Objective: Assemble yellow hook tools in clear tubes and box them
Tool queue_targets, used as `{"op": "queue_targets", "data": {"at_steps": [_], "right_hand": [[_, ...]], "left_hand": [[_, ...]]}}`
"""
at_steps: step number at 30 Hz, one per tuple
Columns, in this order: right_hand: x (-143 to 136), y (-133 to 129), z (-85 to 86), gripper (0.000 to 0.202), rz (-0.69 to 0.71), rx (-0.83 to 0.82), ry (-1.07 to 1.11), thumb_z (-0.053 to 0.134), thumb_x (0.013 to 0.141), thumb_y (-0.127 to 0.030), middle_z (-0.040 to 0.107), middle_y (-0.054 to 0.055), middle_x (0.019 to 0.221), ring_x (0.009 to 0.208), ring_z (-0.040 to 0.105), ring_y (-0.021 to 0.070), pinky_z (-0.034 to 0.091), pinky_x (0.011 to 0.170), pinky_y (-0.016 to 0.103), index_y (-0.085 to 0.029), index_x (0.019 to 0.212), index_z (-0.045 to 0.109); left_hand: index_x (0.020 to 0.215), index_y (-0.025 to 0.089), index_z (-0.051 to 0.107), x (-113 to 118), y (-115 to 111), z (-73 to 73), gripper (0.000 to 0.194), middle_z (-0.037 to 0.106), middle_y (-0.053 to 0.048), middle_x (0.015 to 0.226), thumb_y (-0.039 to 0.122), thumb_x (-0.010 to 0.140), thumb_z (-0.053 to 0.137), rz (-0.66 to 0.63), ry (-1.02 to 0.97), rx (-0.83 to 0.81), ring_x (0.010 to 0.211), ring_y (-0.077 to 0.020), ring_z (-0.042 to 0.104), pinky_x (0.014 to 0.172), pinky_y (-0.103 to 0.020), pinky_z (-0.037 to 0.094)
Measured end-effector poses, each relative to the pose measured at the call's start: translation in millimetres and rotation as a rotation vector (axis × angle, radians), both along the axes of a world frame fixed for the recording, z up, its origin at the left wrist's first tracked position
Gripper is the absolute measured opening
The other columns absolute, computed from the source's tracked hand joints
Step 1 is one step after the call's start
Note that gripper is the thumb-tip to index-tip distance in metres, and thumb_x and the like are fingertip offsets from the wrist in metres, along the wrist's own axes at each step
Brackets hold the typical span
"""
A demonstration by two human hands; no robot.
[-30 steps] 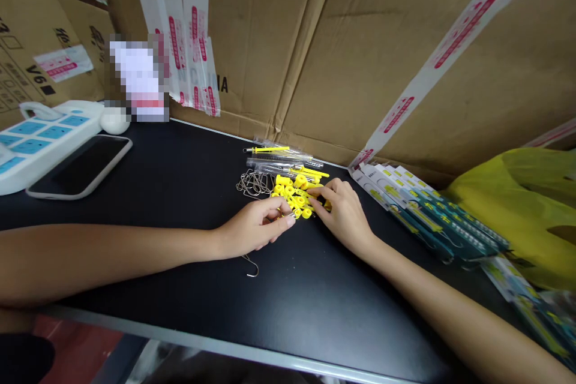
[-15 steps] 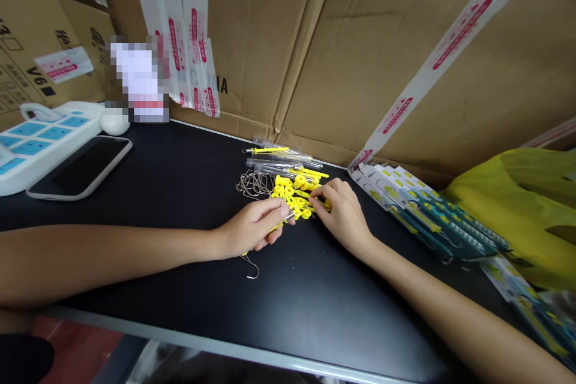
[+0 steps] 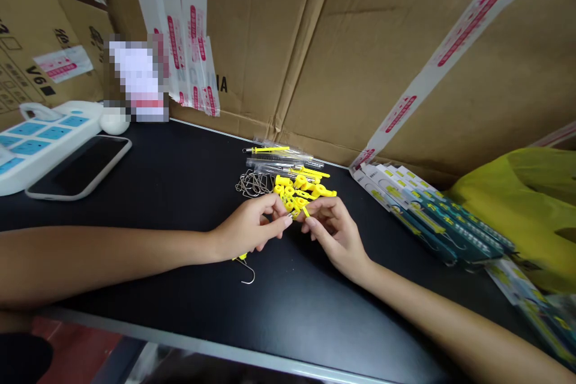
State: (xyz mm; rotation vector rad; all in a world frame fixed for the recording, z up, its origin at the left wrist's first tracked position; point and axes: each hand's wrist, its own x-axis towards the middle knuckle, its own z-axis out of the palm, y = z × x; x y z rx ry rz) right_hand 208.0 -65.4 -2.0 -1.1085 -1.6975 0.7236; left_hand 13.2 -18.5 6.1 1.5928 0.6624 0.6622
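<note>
My left hand (image 3: 254,222) is closed, thumb and fingers pinching a slim piece whose metal tip shows at the thumb. A wire hook (image 3: 248,275) with a bit of yellow plastic pokes out below this hand; whether it belongs to the pinched piece is hidden. My right hand (image 3: 335,234) pinches a small yellow plastic strip (image 3: 306,212) close to the left fingertips. Just beyond both hands lies a pile of yellow plastic parts (image 3: 299,183). Beside it on the left sits a tangle of metal wire hooks (image 3: 254,183). Clear plastic tubes (image 3: 270,163), some with yellow rods, lie behind.
The black table (image 3: 180,174) ends at a pale front edge. Left are a phone (image 3: 81,168) and a white power strip (image 3: 54,138). Packaged hook items (image 3: 432,216) are stacked at right beside a yellow bag (image 3: 517,204). Cardboard boxes (image 3: 382,54) wall the back.
My right hand has drawn back from the yellow pile toward my left hand, with a yellow strip in its fingers. The hook below my left hand has shifted slightly left.
</note>
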Motion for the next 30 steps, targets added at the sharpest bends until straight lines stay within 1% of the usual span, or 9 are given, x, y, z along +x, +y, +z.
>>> {"op": "queue_targets", "data": {"at_steps": [3, 5, 8, 16, 22, 30], "right_hand": [[1.8, 1.9, 0.9, 0.023, 0.056, -0.053, 0.011, 0.053, 0.09, -0.029, 0.063, 0.005, 0.091, 0.066, 0.061, 0.0122, 0.051, 0.054, 0.025, -0.022, 0.111, 0.052], [2.5, 1.7, 0.9, 0.022, 0.089, -0.051, -0.007, 0.053, 0.09, -0.029, 0.063, 0.006, 0.096, 0.067, 0.062, 0.0123, 0.052, 0.054, 0.026, -0.022, 0.111, 0.055], [2.7, 0.7, 0.7, 0.021, 0.114, -0.037, -0.032, 0.053, 0.089, -0.028, 0.063, 0.007, 0.099, 0.068, 0.063, 0.0126, 0.053, 0.055, 0.027, -0.022, 0.109, 0.057], [1.8, -0.3, 3.8, 0.019, 0.127, -0.044, -0.062, 0.053, 0.089, -0.027, 0.062, 0.004, 0.089, 0.066, 0.062, 0.0118, 0.051, 0.053, 0.025, -0.022, 0.108, 0.054], [1.6, -0.6, 3.5, 0.016, 0.12, -0.048, -0.056, 0.056, 0.088, -0.027, 0.062, 0.003, 0.082, 0.062, 0.059, 0.011, 0.049, 0.052, 0.024, -0.02, 0.102, 0.056], [2.1, 3.7, 6.5, 0.014, 0.238, -0.216, 0.08, 0.054, 0.089, -0.029, 0.062, 0.001, 0.075, 0.056, 0.052, 0.0081, 0.043, 0.046, 0.02, -0.018, 0.097, 0.057]], "left_hand": [[0.08, 0.018, 0.044, 1.1, -0.4, -1.8, 0.022, 0.054, 0.004, 0.069, 0.036, 0.083, 0.056, -0.003, -0.03, -0.015, 0.041, -0.0029, 0.046, 0.034, -0.013, 0.039], [0.079, 0.018, 0.044, 1.8, -0.8, -2.1, 0.022, 0.053, 0.005, 0.069, 0.033, 0.081, 0.059, -0.006, -0.056, -0.021, 0.043, -0.0032, 0.048, 0.037, -0.013, 0.042], [0.078, 0.017, 0.044, 2.1, -1.3, -1.1, 0.022, 0.051, 0.005, 0.068, 0.032, 0.08, 0.06, -0.003, -0.065, -0.024, 0.044, -0.0028, 0.048, 0.037, -0.013, 0.042], [0.078, 0.018, 0.042, 1.9, -1.0, -0.2, 0.022, 0.047, 0.007, 0.069, 0.03, 0.08, 0.06, 0.014, -0.056, -0.011, 0.042, -0.0018, 0.044, 0.034, -0.013, 0.041], [0.077, 0.019, 0.041, 1.4, -0.7, -1.0, 0.021, 0.046, 0.007, 0.065, 0.029, 0.081, 0.059, 0.011, -0.058, -0.007, 0.042, -0.0022, 0.043, 0.034, -0.012, 0.041], [0.078, 0.019, 0.04, 1.1, 0.2, -3.4, 0.021, 0.046, 0.008, 0.064, 0.029, 0.081, 0.058, 0.028, -0.038, 0.016, 0.043, -0.0029, 0.043, 0.034, -0.013, 0.04]]}}
